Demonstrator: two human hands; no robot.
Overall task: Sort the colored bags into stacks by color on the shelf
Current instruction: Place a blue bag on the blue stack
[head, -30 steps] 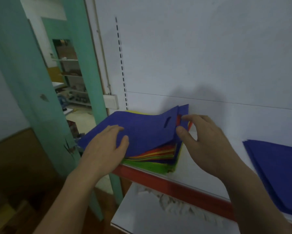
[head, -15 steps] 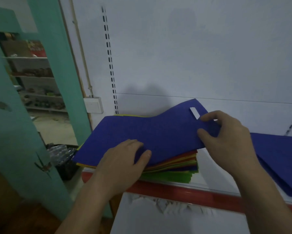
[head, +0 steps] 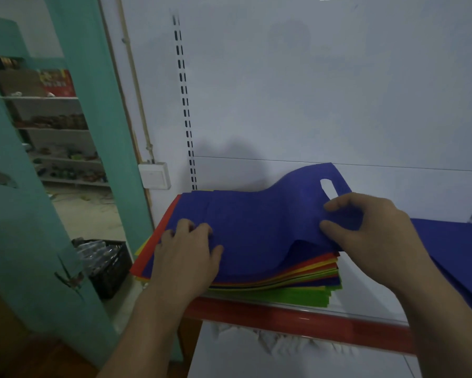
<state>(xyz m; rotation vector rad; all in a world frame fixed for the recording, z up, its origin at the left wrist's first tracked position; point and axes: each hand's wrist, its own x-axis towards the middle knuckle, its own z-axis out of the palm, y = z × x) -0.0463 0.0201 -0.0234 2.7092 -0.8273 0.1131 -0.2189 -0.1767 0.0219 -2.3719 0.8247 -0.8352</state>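
Left hand (head: pixel 185 257) is sitting on the left end of the top blue bag (head: pixel 256 222) with fingers curling; real grip or just pressing down, cannot tell. The bag is lying on the mixed stack (head: pixel 305 279) of red, yellow, green and blue on the shelf (head: pixel 283 316), with its right end lifting and bowing. Right hand (head: pixel 373 233) is pinching that end between thumb and fingers, just under the handle cutout (head: pixel 328 186). The material is looking light, thin and floppy, probably sliding easily, so holding both ends seems best. The blue stack (head: pixel 452 246) is waiting at right, near the right hand.
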